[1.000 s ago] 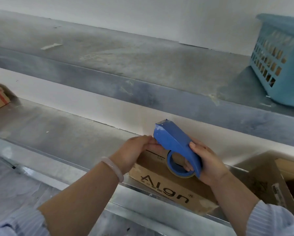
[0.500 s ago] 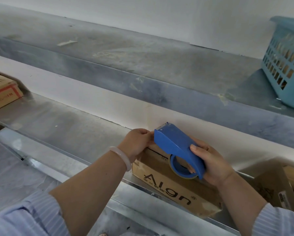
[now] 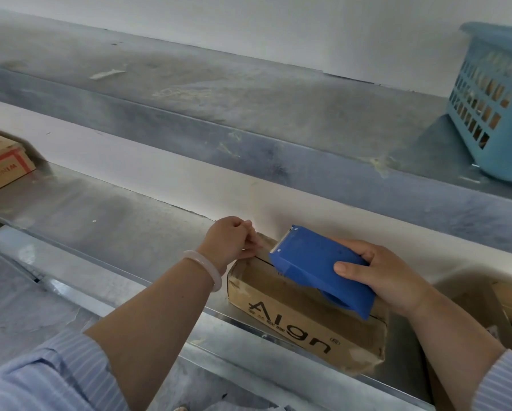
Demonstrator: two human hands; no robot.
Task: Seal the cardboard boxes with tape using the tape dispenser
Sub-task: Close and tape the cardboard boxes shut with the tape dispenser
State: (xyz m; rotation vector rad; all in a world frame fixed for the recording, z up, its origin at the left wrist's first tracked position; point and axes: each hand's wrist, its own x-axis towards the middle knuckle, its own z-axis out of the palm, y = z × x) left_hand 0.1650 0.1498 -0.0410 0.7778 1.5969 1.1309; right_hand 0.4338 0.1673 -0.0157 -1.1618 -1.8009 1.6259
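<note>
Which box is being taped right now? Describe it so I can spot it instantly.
Look at the lower metal shelf, right of centre. The cardboard box sits at its front edge, under the blue tape dispenser. Unlike the red-printed box far left, it reads "Algn" in black.

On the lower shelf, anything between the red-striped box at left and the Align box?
Nothing: bare metal shelf between the red-striped box and the Align box, head view.
</note>
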